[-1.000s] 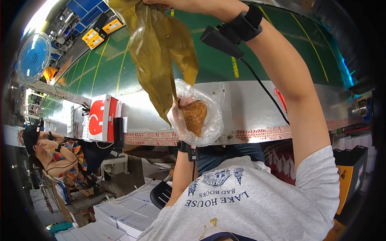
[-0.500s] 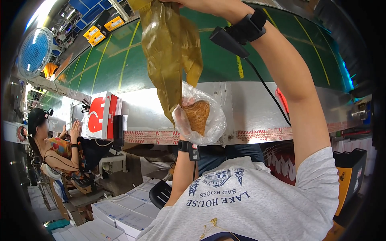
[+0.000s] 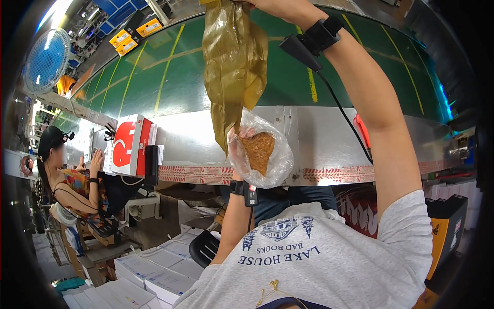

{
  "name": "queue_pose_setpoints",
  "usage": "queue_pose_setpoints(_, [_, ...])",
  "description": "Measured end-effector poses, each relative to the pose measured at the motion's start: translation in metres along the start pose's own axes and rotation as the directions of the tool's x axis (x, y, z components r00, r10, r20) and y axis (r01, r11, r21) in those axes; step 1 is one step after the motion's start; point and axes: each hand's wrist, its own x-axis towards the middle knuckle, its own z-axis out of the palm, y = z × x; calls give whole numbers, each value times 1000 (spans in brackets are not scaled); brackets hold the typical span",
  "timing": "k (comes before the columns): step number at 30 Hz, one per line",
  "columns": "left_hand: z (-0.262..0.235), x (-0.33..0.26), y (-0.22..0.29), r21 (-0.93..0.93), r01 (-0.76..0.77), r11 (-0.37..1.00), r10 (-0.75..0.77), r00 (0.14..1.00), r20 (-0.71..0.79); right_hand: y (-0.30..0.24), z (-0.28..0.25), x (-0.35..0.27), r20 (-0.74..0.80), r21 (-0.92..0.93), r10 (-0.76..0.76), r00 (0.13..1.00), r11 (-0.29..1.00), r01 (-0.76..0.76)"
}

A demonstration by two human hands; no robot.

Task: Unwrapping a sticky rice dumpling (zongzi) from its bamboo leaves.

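Left hand [image 3: 237, 147] grasps the bagged cake [image 3: 258, 150] below the yellow bag [image 3: 234, 62] pinched by the right hand [image 3: 263, 4], which probably needs opening next.

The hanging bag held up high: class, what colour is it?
The bag is translucent olive-yellow, crinkled, seen in the head view.

A long metal surface [image 3: 319, 134] with a red-and-white patterned strip along its edge carries a red-and-white box [image 3: 128, 144] with a dark flat device [image 3: 151, 165] upright just beside it; stacks of white boxes [image 3: 154, 273] rest on the floor [image 3: 170, 216]
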Motion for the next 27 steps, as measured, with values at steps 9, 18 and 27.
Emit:
queue_pose_setpoints(9, [5, -4, 2, 74, 85, 994, -86, 996, -1, 11, 0, -1, 27, 2, 71, 997, 997, -71])
queue_pose_setpoints(18, [-17, 8, 1, -21, 56, 998, -56, 998, -36, 11, -2, -1, 25, -43, 130, 991, 991, -129])
queue_pose_setpoints(27, [-33, 16, 2, -91, 37, 995, -36, 999, 7, 17, 0, 4, 19, 192, 87, 996, 977, -89])
